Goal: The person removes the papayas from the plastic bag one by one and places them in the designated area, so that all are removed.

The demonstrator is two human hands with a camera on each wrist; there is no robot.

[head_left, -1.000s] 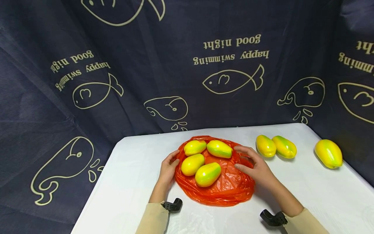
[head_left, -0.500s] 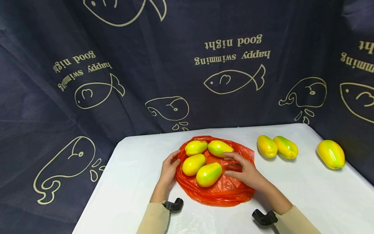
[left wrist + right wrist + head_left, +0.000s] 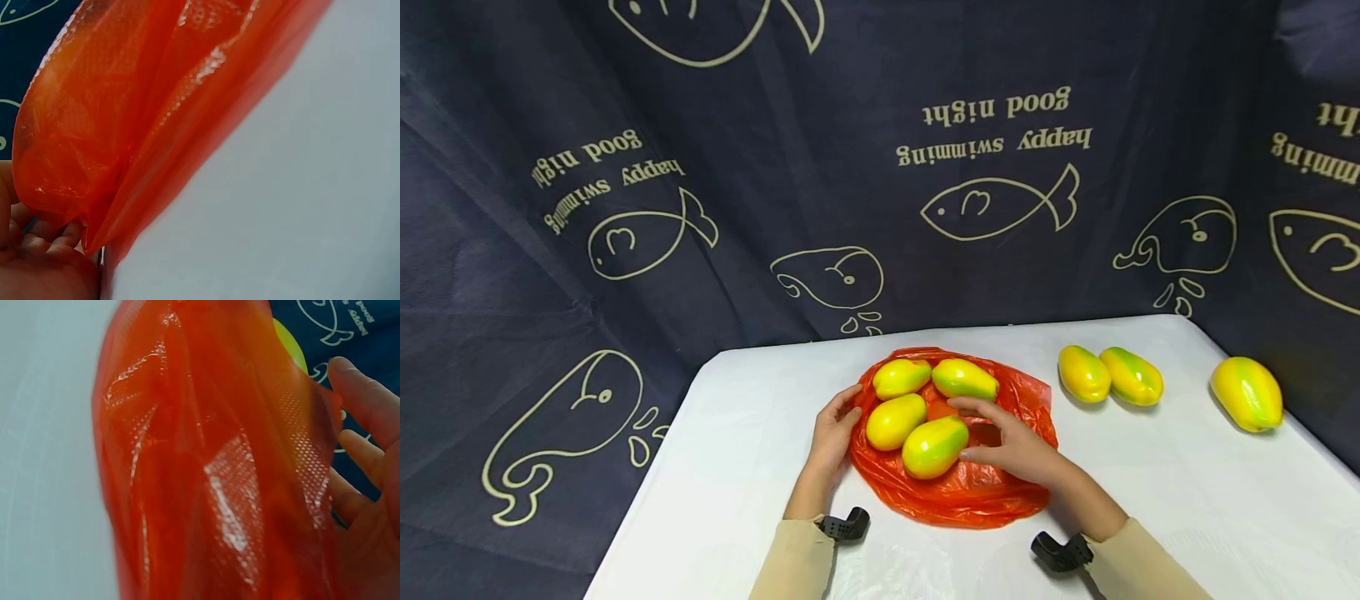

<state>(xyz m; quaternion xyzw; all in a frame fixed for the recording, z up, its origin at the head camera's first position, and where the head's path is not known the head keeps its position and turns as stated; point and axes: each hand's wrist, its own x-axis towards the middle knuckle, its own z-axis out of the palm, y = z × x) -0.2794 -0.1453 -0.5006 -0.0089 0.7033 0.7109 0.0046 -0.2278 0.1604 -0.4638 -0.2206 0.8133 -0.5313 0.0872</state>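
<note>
A red plastic bag lies spread wide on the white table, with several yellow-green papayas inside. At the bag's left rim, my left hand grips the gathered plastic; the left wrist view shows the red film bunched at its curled fingers. My right hand reaches over the bag's right part, fingers spread and holding nothing. Its thumb is close beside the nearest papaya; whether they touch cannot be told. In the right wrist view, the red film covers most of the fruit, with the right fingers beside it.
Two more papayas lie side by side at the back right of the table. Another papaya rests near the table's right edge. A dark patterned curtain stands behind the table and along its sides.
My right hand has left the bag's right rim and moved left over its inside, close to the papayas. The right rim now lies free. My left hand has stayed in place.
</note>
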